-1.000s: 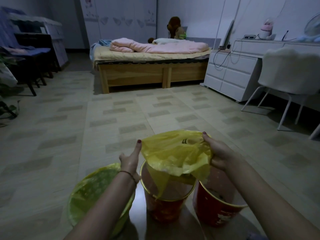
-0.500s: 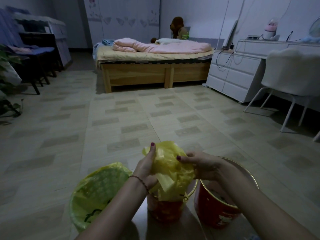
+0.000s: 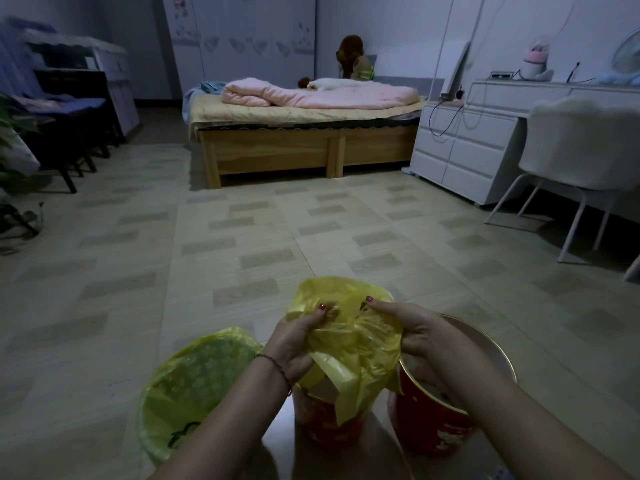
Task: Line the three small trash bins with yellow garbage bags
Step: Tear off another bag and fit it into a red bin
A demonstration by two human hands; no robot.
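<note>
Three small bins stand in a row close in front of me. The left bin (image 3: 173, 403) has a yellow bag spread over its rim. A crumpled yellow garbage bag (image 3: 349, 344) hangs above the middle red bin (image 3: 325, 424), its lower end dangling into the opening. My left hand (image 3: 298, 337) grips the bag's left side and my right hand (image 3: 405, 327) pinches its right side. The right red bin (image 3: 433, 420) has a gold rim and no bag over it; my right forearm crosses it.
Tiled floor (image 3: 242, 237) stretches ahead to a wooden bed (image 3: 304, 147) with pink bedding. A white dresser (image 3: 464, 150) and a white chair (image 3: 571, 161) stand at the right. Dark chairs (image 3: 69, 133) and a plant (image 3: 14, 174) line the left wall.
The bag, stretched wide between both hands a second ago, is now bunched. Both hands have come together over the middle bin and shifted their grip on the plastic.
</note>
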